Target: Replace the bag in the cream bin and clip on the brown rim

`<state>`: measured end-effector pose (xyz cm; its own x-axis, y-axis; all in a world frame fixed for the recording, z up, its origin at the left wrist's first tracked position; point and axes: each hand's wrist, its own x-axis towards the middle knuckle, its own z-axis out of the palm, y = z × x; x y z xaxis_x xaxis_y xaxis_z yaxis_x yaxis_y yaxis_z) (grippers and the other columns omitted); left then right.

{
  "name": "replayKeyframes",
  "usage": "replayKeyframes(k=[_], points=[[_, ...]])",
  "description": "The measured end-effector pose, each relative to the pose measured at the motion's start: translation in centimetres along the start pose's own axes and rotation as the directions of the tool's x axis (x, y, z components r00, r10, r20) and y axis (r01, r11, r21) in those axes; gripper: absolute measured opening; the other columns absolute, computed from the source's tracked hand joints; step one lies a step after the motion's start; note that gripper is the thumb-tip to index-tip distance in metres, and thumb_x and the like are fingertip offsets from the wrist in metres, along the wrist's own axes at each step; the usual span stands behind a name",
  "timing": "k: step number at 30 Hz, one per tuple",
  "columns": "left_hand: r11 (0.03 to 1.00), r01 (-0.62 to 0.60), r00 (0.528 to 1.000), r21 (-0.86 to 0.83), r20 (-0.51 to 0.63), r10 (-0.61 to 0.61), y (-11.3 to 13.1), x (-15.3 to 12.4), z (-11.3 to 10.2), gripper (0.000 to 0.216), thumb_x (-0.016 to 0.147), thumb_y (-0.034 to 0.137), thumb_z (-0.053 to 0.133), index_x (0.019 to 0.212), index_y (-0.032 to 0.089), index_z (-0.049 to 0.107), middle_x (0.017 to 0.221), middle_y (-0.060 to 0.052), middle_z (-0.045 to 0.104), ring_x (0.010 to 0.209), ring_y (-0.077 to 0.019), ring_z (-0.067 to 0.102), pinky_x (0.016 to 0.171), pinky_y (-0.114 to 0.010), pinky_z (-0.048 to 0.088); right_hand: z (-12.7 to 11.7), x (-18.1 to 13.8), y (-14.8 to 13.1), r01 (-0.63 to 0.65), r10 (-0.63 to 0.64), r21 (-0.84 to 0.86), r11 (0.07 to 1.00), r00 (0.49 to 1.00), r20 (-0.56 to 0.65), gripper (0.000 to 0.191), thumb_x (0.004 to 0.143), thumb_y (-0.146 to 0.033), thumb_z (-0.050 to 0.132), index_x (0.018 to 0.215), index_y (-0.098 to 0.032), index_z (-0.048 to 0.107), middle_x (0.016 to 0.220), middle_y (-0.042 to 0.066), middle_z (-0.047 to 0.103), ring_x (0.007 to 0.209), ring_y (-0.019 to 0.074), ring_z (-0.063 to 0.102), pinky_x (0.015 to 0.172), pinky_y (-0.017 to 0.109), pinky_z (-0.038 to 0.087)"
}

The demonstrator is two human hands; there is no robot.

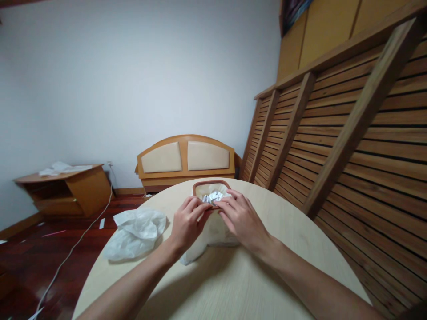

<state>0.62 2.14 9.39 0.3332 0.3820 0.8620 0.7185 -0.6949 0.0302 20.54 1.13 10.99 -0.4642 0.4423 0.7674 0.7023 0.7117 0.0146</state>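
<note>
A small trash bin with a brown rim (pixel 211 182) stands on the round pale wooden table (pixel 213 284) in front of me. Crumpled white, shiny scraps (pixel 212 197) show in its mouth. A thin whitish bag (pixel 215 231) hangs over the near side and trails onto the tabletop at lower left. My left hand (pixel 189 218) is closed at the near left of the rim, thumb and fingers pinching there. Opposite it, my right hand (pixel 239 218) has its fingers bent over the near right of the rim. Both sets of fingertips almost meet; the fingers partly hide what they grip.
A crumpled white plastic bag (pixel 136 233) lies on the table's left side. Beyond are a headboard (pixel 184 155), a low wooden cabinet (pixel 71 191) and a white cable (pixel 78 246) on the floor. Slatted wooden panels (pixel 333 146) lean along the right.
</note>
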Motion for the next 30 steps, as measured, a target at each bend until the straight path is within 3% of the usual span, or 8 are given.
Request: replayKeyframes(k=[5,8,11,14,16,20,24,30], points=[[0.989,0.028,1.000,-0.142,0.015,-0.026,0.5,-0.4,-0.6,0.019,0.095,0.030,0.057,0.109,0.026,0.069,0.102,-0.008,0.070,0.102,-0.0224,0.063,0.091,-0.038,0.053,0.1,-0.4,0.8,-0.004,0.006,0.206,0.979,1.000,-0.007,0.022,0.092,-0.012,0.057,0.106,-0.024,0.069,0.106,0.005,0.073,0.121,0.0263,0.055,0.102,0.051,0.050],[0.945,0.178,0.978,-0.275,-0.057,-0.200,-0.9,-1.3,-0.6,0.037,0.096,0.036,0.053,0.131,0.025,0.057,0.135,-0.013,0.057,0.127,-0.0259,0.052,0.107,-0.046,0.045,-0.5,-0.5,2.3,-0.047,0.061,0.299,0.953,0.997,-0.037,0.020,0.094,-0.015,0.053,0.104,-0.025,0.068,0.106,0.006,0.072,0.124,0.0264,0.054,0.104,0.052,0.048],[0.769,0.467,0.835,-0.437,-0.068,-0.546,-3.4,-2.8,0.3,0.039,0.100,0.039,0.042,0.134,0.022,0.051,0.141,-0.014,0.052,0.131,-0.0250,0.050,0.107,-0.046,0.044,-1.6,-0.7,4.3,-0.105,0.134,0.366,0.924,0.990,-0.053,0.014,0.095,-0.021,0.054,0.100,-0.024,0.066,0.108,0.007,0.070,0.127,0.0266,0.054,0.106,0.052,0.047],[0.468,0.728,0.605,-0.500,0.149,-0.782,-5.7,-4.3,1.4,0.045,0.094,0.046,0.053,0.130,0.020,0.054,0.143,-0.016,0.053,0.128,-0.0281,0.054,0.105,-0.046,0.045,-2.9,-0.7,6.3,-0.135,0.168,0.426,0.894,0.985,-0.040,0.013,0.095,-0.029,0.055,0.097,-0.024,0.066,0.110,0.009,0.069,0.127,0.0265,0.056,0.106,0.049,0.047],[0.225,0.803,0.491,-0.552,0.399,-0.774,-6.3,-5.0,1.8,0.048,0.092,0.053,0.055,0.126,0.021,0.057,0.137,-0.015,0.059,0.121,-0.0284,0.060,0.095,-0.044,0.051,-3.5,-0.7,7.4,-0.148,0.174,0.453,0.879,0.985,-0.016,0.016,0.095,-0.034,0.055,0.097,-0.024,0.067,0.112,0.010,0.069,0.128,0.0262,0.056,0.107,0.048,0.047],[-0.110,0.735,0.462,-0.669,0.613,-0.641,-5.9,-4.9,1.9,0.051,0.083,0.049,0.069,0.122,0.018,0.059,0.121,-0.012,0.069,0.103,-0.0234,0.068,0.083,-0.033,0.055,-4.1,-1.2,8.8,-0.161,0.181,0.456,0.875,0.983,0.000,0.022,0.095,-0.042,0.055,0.095,-0.024,0.068,0.112,0.010,0.069,0.129,0.0264,0.055,0.108,0.046,0.047],[-0.244,0.625,0.395,-0.742,0.570,-0.721,-5.8,-4.6,2.1,0.059,0.077,0.025,0.078,0.130,0.018,0.052,0.105,-0.008,0.072,0.081,-0.0151,0.070,0.073,-0.025,0.055,-4.0,-1.9,10.1,-0.173,0.185,0.436,0.883,0.983,0.015,0.023,0.095,-0.043,0.055,0.095,-0.024,0.068,0.108,0.010,0.070,0.129,0.0274,0.056,0.108,0.048,0.046],[-0.193,0.708,0.207,-0.679,0.461,-0.863,-7.6,-5.7,2.5,0.038,0.081,0.017,0.073,0.116,0.016,0.056,0.092,-0.006,0.067,0.061,-0.0085,0.062,0.065,-0.024,0.054,-3.5,-2.7,12.2,-0.201,0.228,0.415,0.887,0.974,-0.016,0.022,0.094,-0.041,0.057,0.096,-0.023,0.068,0.116,0.011,0.068,0.130,0.0277,0.055,0.110,0.050,0.044]])
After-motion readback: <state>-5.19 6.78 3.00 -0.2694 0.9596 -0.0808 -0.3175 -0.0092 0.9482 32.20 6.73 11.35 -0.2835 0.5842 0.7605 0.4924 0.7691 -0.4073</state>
